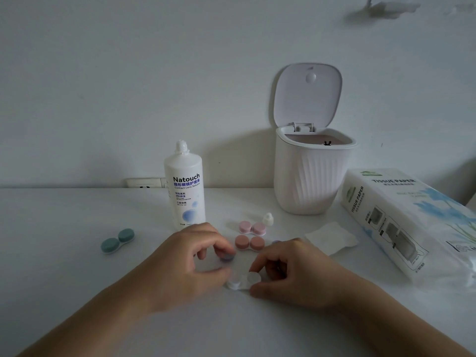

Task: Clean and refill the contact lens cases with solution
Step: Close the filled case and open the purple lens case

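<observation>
A white contact lens case [240, 281] lies on the table between my hands, both wells uncapped. My left hand [188, 261] pinches a purple cap [227, 258] just above the case's left well. My right hand [291, 269] grips the case's right end between thumb and forefinger. Another purple cap [276, 242] peeks out behind my right hand. The white Natouch solution bottle [186, 186] stands uncapped behind my left hand; its small white cap [268, 219] sits to the right. A capped salmon case [249, 242], a pink case [252, 228] and a green case [118, 240] lie nearby.
A white ribbed bin [309, 181] with its lid up stands at the back right. A tissue paper pack [412, 217] lies at the right edge, with a loose tissue [332, 237] beside it. A wall socket [144, 182] sits behind the table.
</observation>
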{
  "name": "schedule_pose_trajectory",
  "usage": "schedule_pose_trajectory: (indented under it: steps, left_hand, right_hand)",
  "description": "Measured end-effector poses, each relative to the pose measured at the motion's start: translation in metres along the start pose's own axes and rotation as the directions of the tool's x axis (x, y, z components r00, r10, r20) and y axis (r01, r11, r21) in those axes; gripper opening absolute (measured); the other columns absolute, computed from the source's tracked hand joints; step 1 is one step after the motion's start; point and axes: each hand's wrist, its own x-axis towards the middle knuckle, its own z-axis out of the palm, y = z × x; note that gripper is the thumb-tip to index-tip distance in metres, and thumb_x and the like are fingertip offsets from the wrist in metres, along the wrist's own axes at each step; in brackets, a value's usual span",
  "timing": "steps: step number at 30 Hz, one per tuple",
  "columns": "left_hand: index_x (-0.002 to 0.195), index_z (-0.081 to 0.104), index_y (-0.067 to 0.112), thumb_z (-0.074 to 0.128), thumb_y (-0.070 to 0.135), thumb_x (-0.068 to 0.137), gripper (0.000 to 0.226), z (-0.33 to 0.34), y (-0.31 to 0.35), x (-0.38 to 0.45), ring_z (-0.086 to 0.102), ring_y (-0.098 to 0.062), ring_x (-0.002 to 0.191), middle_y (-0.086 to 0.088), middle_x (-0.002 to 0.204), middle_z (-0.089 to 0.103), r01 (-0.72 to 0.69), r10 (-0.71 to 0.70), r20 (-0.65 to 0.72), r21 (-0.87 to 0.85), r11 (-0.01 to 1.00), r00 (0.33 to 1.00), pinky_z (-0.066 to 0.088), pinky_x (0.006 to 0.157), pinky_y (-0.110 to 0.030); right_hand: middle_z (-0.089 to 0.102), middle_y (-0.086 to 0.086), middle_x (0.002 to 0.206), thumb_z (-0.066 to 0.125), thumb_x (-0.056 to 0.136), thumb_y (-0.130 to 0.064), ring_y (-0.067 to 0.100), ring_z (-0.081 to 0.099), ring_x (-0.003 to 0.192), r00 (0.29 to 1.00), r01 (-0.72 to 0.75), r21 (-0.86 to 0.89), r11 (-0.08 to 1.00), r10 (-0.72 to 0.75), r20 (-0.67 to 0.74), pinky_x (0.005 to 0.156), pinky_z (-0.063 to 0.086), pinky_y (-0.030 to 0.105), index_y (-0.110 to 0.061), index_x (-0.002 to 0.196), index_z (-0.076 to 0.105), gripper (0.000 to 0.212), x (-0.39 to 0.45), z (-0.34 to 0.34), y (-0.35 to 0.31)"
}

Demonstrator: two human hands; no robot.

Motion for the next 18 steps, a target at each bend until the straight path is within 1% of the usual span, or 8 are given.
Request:
schedule_pose_trajectory:
  steps: [2, 4, 6, 10, 12, 14, 16, 18]
  left_hand:
    - [0.099, 0.072, 0.041, 0.075, 0.056, 0.068, 0.035, 0.001, 0.000, -0.002, 0.055, -0.007, 0.088, 0.020, 0.100, 0.062, 0.023, -0.025, 0.095, 0.019, 1.000, 0.995, 0.045, 0.074, -0.015]
    - [0.099, 0.073, 0.042, 0.073, 0.062, 0.063, 0.041, 0.004, -0.001, -0.001, 0.056, -0.001, 0.090, 0.022, 0.100, 0.059, 0.038, -0.044, 0.141, 0.050, 0.998, 0.989, 0.044, 0.075, -0.014]
    - [0.097, 0.074, 0.039, 0.071, 0.064, 0.062, 0.043, 0.007, -0.002, 0.000, 0.056, 0.003, 0.090, 0.024, 0.100, 0.059, 0.035, -0.043, 0.147, 0.057, 0.998, 0.988, 0.041, 0.074, -0.010]
    - [0.092, 0.073, 0.039, 0.070, 0.064, 0.063, 0.038, 0.009, -0.004, 0.002, 0.057, 0.001, 0.091, 0.020, 0.096, 0.060, 0.044, -0.049, 0.136, 0.041, 0.998, 0.989, 0.040, 0.073, -0.009]
    - [0.091, 0.073, 0.039, 0.071, 0.062, 0.064, 0.036, 0.009, -0.004, 0.002, 0.057, 0.001, 0.090, 0.020, 0.095, 0.060, 0.040, -0.045, 0.138, 0.039, 0.998, 0.989, 0.040, 0.072, -0.008]
    - [0.087, 0.074, 0.038, 0.075, 0.057, 0.066, 0.029, 0.009, -0.003, 0.003, 0.058, 0.001, 0.089, 0.020, 0.094, 0.060, 0.049, -0.052, 0.145, 0.025, 0.998, 0.988, 0.041, 0.072, -0.008]
    - [0.083, 0.072, 0.043, 0.076, 0.056, 0.064, 0.023, 0.009, -0.002, 0.003, 0.059, 0.000, 0.086, 0.021, 0.093, 0.059, 0.079, -0.078, 0.146, -0.002, 0.997, 0.986, 0.043, 0.071, -0.009]
    - [0.086, 0.071, 0.046, 0.072, 0.061, 0.060, 0.030, 0.010, -0.002, 0.003, 0.060, 0.000, 0.085, 0.022, 0.093, 0.060, 0.095, -0.091, 0.141, -0.018, 0.995, 0.986, 0.043, 0.071, -0.010]
  right_hand:
    - [0.060, -0.016, 0.069, 0.066, 0.067, -0.061, 0.003, 0.055, 0.060, 1.000, 0.009, -0.003, 1.000, -0.009, -0.008, 0.061, 0.047, 0.029, -0.038, 0.097, 0.069, 0.038, 0.000, 0.001, 0.001]
    - [0.059, -0.017, 0.068, 0.066, 0.067, -0.061, 0.003, 0.055, 0.060, 1.000, 0.014, -0.007, 1.000, -0.014, -0.009, 0.061, 0.047, 0.029, -0.040, 0.097, 0.068, 0.037, 0.001, 0.001, 0.002]
    - [0.060, -0.017, 0.069, 0.066, 0.067, -0.061, 0.003, 0.055, 0.060, 1.000, 0.017, -0.017, 1.000, -0.017, -0.012, 0.062, 0.048, 0.029, -0.041, 0.097, 0.067, 0.036, 0.001, 0.002, 0.002]
    - [0.060, -0.016, 0.069, 0.066, 0.067, -0.061, 0.004, 0.055, 0.061, 0.999, 0.027, -0.030, 0.999, -0.028, -0.023, 0.064, 0.049, 0.030, -0.041, 0.098, 0.067, 0.036, 0.002, 0.002, 0.002]
    - [0.060, -0.016, 0.069, 0.066, 0.067, -0.062, 0.003, 0.055, 0.061, 0.999, 0.042, -0.034, 0.999, -0.043, -0.031, 0.063, 0.048, 0.028, -0.041, 0.098, 0.068, 0.037, 0.000, 0.002, 0.002]
    - [0.058, -0.015, 0.066, 0.069, 0.069, -0.060, 0.003, 0.053, 0.057, 0.991, 0.067, 0.030, 0.997, -0.063, -0.115, 0.059, 0.044, 0.022, -0.038, 0.096, 0.071, 0.035, -0.003, 0.000, 0.001]
    - [0.057, -0.013, 0.063, 0.070, 0.075, -0.055, 0.002, 0.048, 0.053, 0.960, 0.093, 0.144, 0.985, -0.051, -0.275, 0.055, 0.040, 0.016, -0.035, 0.091, 0.073, 0.025, -0.007, -0.008, 0.003]
    - [0.059, -0.014, 0.064, 0.070, 0.080, -0.042, 0.002, 0.049, 0.053, 0.917, 0.057, 0.177, 0.983, 0.018, -0.398, 0.054, 0.039, 0.013, -0.038, 0.088, 0.074, 0.009, -0.010, -0.020, 0.008]
